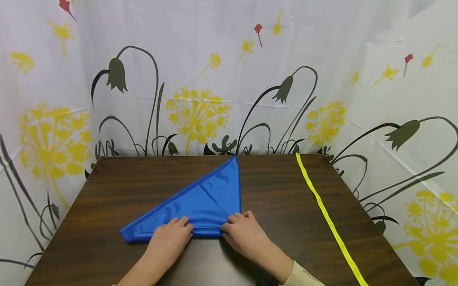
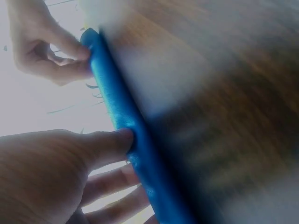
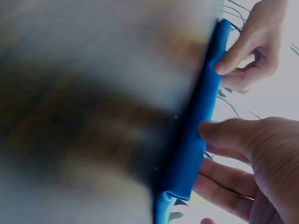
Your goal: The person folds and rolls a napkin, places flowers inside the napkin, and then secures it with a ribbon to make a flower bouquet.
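**Gripped along a 9-to-3 line, spread away toward 12**

Reading 12 as straight away from the body in the head view. Grasping the near edge of the blue cloth (image 1: 211,198) with both the left hand (image 1: 169,238) and the right hand (image 1: 247,236), thumb to one side and fingers to the other in the wrist views; not released on either side. Rolled or folded along that edge, hard to tell which.

Resting on the brown table (image 1: 107,178), reaching from the pinched edge out toward 12. Longest along the slanting far side, from a narrow tip at 8 up to a peak at 2. Nearer to the right hand at that peak, almost straight toward 12; nearer to the left hand at the narrow tip, out toward 9.

Judged most decisive: gripped edge parallel to the line between hands, square to the flat spread toward 12. Well apart from the yellow strip (image 1: 327,215), at about 3 from the right hand, slanting from 11 to 5.
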A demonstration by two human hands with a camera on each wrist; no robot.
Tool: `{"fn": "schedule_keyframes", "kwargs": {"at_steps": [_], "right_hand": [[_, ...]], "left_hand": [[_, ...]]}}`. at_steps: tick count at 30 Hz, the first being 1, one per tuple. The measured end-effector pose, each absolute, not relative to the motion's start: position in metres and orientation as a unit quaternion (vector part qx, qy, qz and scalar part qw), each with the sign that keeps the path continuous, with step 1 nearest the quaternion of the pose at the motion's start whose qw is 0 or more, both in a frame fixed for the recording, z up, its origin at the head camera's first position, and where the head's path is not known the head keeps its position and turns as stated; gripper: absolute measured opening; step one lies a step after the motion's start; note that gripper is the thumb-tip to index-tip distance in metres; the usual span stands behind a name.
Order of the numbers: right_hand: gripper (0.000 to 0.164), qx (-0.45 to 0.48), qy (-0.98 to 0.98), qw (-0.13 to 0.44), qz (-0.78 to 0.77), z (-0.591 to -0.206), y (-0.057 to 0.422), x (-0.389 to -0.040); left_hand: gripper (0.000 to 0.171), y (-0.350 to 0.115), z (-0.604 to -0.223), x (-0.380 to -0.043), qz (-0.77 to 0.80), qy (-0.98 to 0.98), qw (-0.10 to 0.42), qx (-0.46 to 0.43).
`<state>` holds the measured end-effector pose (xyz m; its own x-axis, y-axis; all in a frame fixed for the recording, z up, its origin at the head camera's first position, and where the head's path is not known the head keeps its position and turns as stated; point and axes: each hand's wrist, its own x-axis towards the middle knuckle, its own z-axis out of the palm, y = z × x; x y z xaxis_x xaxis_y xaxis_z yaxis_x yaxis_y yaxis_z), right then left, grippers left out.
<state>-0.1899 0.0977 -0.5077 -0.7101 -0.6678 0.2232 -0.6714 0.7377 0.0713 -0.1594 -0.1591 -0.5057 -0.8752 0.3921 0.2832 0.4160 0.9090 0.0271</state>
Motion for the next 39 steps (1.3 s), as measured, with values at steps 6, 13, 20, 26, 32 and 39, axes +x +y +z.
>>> {"fn": "schedule_keyframes", "kwargs": {"at_steps": [6, 13, 20, 26, 32, 39], "right_hand": [[0.019, 0.354, -0.926, 0.129, 0.0, -0.514, 0.094, -0.187], [0.012, 0.362, -0.926, 0.108, -0.017, -0.512, 0.092, -0.188], [0.006, 0.366, -0.93, 0.047, 0.002, -0.505, 0.093, -0.198], [0.005, 0.36, -0.93, 0.008, 0.075, -0.502, 0.093, -0.211], [0.006, 0.355, -0.929, 0.035, 0.099, -0.505, 0.094, -0.211], [0.012, 0.373, -0.923, 0.091, 0.022, -0.509, 0.092, -0.201]], "left_hand": [[0.016, -0.159, -0.506, -0.158, -0.036, -0.967, 0.142, -0.21], [0.029, -0.161, -0.503, -0.151, 0.004, -0.961, 0.142, -0.235], [0.023, -0.16, -0.504, -0.15, 0.008, -0.957, 0.165, -0.239], [0.019, -0.157, -0.508, -0.154, -0.008, -0.963, 0.162, -0.213], [0.014, -0.154, -0.508, -0.156, -0.029, -0.969, 0.152, -0.194], [0.012, -0.153, -0.509, -0.156, -0.03, -0.968, 0.16, -0.192]]}}
